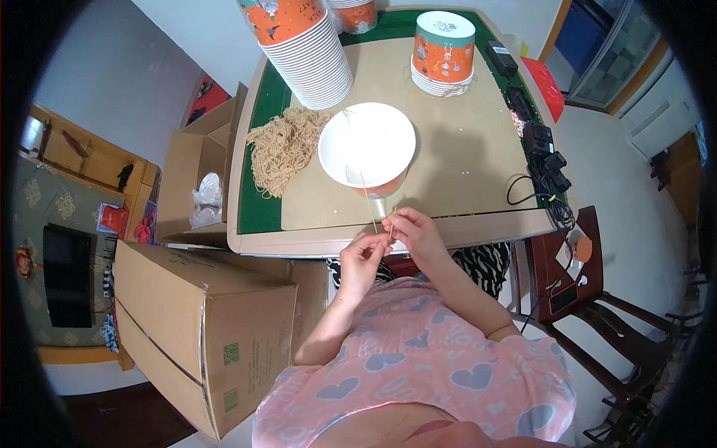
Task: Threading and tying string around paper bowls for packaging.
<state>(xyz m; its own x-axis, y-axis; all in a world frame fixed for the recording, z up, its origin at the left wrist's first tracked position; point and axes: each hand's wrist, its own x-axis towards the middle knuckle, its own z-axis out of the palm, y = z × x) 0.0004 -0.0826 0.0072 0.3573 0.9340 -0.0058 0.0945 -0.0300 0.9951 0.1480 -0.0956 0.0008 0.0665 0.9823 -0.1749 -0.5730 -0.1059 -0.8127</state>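
Observation:
In front of my lap, just off the table's near edge, both hands are close together with the fingertips pinched. My left hand (361, 261) and my right hand (415, 237) both hold a thin tan cord (368, 197). It runs up from my fingers over the rim of a white-lined paper bucket (367, 142) and into it. That bucket stands mouth up near the front of the table, its outside orange where it shows. Beside it on the left lies a loose tangled heap of the same tan cord (285, 151).
Nested paper buckets (310, 67) form a tall stack at the back left. Upturned orange and green buckets (444, 56) stand back right. Black power adapters and cables (539, 142) line the table's right edge. Cardboard boxes (209, 313) stand at my left, a dark wooden chair (597, 328) at my right.

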